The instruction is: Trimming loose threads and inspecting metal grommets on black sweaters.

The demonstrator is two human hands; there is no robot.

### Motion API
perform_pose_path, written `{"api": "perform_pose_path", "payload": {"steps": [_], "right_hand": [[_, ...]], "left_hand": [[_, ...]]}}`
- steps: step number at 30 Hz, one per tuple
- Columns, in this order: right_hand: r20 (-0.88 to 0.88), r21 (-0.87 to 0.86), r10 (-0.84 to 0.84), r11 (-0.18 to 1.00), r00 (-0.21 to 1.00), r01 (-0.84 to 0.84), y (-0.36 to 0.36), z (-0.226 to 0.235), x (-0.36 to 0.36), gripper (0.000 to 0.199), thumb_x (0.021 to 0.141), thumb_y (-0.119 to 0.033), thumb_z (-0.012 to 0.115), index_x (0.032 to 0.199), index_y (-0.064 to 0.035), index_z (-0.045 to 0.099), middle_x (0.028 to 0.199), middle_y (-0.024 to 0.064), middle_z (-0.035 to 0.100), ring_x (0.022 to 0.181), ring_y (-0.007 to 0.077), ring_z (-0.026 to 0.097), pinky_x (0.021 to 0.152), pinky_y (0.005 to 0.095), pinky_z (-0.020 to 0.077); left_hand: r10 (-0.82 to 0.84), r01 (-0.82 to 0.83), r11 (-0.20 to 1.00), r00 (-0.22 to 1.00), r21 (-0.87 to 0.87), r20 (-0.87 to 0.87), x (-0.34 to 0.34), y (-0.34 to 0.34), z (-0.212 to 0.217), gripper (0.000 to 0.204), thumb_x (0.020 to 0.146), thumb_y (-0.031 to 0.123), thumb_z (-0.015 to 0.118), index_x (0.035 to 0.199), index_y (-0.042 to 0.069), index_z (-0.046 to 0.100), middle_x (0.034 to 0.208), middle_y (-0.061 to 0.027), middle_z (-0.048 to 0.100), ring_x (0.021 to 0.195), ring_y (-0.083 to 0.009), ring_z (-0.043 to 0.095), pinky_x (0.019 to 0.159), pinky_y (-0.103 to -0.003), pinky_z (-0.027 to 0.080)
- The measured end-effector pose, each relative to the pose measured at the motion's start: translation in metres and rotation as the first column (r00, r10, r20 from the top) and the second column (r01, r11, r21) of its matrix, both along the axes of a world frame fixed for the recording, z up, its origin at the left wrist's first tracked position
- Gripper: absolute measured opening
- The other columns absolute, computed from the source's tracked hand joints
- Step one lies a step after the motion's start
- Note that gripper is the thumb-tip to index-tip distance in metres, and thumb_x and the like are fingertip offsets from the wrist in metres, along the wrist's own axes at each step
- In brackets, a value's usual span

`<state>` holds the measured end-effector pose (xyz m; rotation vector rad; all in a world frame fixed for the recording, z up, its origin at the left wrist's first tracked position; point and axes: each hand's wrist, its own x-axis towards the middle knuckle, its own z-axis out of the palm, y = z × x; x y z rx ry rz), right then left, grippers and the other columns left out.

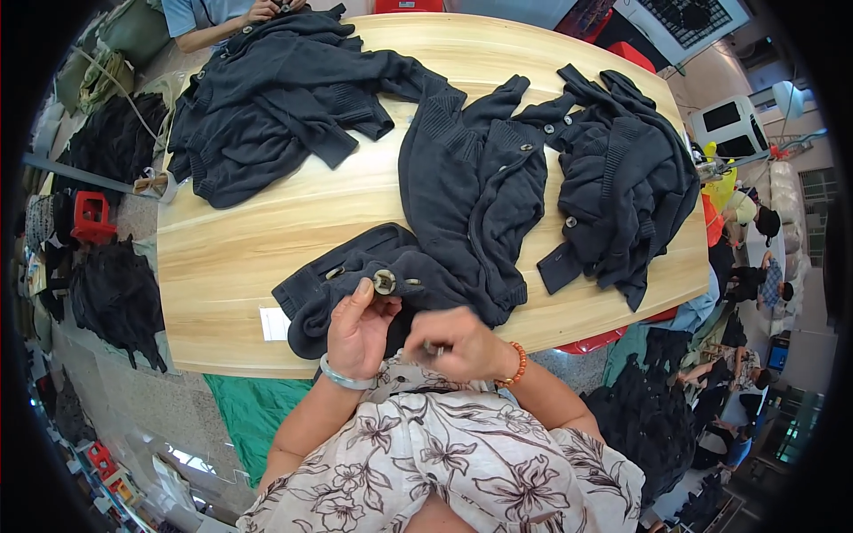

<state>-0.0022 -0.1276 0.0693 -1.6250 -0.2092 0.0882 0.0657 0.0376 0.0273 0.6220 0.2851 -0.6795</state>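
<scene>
My left hand (355,333) pinches the edge of a dark knitted cardigan (462,204), its thumb beside a large brown-and-cream button (384,282). More buttons show along that same edge. The cardigan spreads from my hand across the middle of the table. Just right of the left hand, my right hand (458,345) is closed and smeared by motion. A small dark thing shows within its fingers, too blurred to name. The right hand appears apart from the button.
The cardigans lie on a wooden table (240,266). Another dark cardigan (622,178) lies at the right, and one (267,107) at the far left, where a co-worker's hand (260,11) shows. A white paper tag (274,324) sits near the front edge. A red stool (91,218) stands left.
</scene>
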Motion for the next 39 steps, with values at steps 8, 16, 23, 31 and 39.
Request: {"api": "perform_pose_path", "payload": {"steps": [8, 16, 23, 31, 39], "right_hand": [[0.076, -0.308, -0.301, 0.900, 0.950, 0.310, -0.006, -0.041, 0.024, 0.035, 0.074, -0.008, 0.079, 0.106, -0.0023, 0.065, 0.097, 0.0094, 0.064, 0.081, 0.0199, 0.064, 0.070, 0.0272, 0.0497], [0.666, -0.457, -0.271, 0.587, 0.695, 0.668, 0.014, -0.041, 0.014, 0.034, 0.062, -0.004, 0.067, 0.095, -0.0132, 0.069, 0.067, 0.0030, 0.048, 0.053, 0.0203, 0.052, 0.048, 0.0321, 0.0411], [0.741, -0.496, -0.062, 0.620, 0.669, 0.607, 0.011, -0.029, 0.009, 0.038, 0.061, -0.008, 0.067, 0.097, -0.0126, 0.073, 0.066, -0.0006, 0.052, 0.052, 0.0150, 0.051, 0.045, 0.0287, 0.0373], [0.512, -0.382, -0.308, 0.755, 0.802, 0.533, 0.009, -0.030, 0.004, 0.047, 0.054, 0.003, 0.070, 0.099, -0.0120, 0.071, 0.080, 0.0030, 0.057, 0.058, 0.0182, 0.059, 0.052, 0.0293, 0.0481], [0.529, -0.350, -0.286, 0.784, 0.799, 0.512, 0.004, -0.028, 0.002, 0.043, 0.061, -0.003, 0.076, 0.102, -0.0095, 0.072, 0.084, 0.0048, 0.058, 0.061, 0.0172, 0.059, 0.053, 0.0279, 0.0485]], "left_hand": [[0.004, -0.006, 0.997, 1.000, -0.077, -0.020, 0.016, 0.013, -0.001, 0.022, 0.099, 0.027, 0.054, 0.104, 0.009, 0.065, 0.101, -0.0050, 0.068, 0.090, -0.0163, 0.061, 0.085, -0.034, 0.048], [-0.093, 0.087, 0.991, 0.994, 0.098, 0.063, 0.023, 0.034, -0.014, 0.054, 0.098, 0.058, 0.041, 0.116, 0.011, 0.059, 0.112, -0.0065, 0.066, 0.102, -0.0193, 0.062, 0.087, -0.039, 0.051], [-0.374, 0.373, 0.927, 0.927, 0.046, 0.015, 0.006, 0.029, -0.003, 0.026, 0.099, 0.026, 0.055, 0.114, 0.005, 0.061, 0.109, -0.0063, 0.067, 0.099, -0.0168, 0.064, 0.088, -0.035, 0.053], [-0.244, 0.243, 0.969, 0.968, 0.034, 0.053, 0.008, 0.030, 0.007, 0.017, 0.095, 0.016, 0.062, 0.102, 0.003, 0.070, 0.103, -0.0076, 0.070, 0.094, -0.0168, 0.064, 0.086, -0.035, 0.053], [-0.311, 0.309, 0.950, 0.949, 0.034, 0.058, 0.010, 0.028, -0.002, 0.017, 0.096, 0.016, 0.060, 0.103, 0.005, 0.071, 0.105, -0.0067, 0.070, 0.099, -0.0186, 0.064, 0.090, -0.036, 0.050]]}}
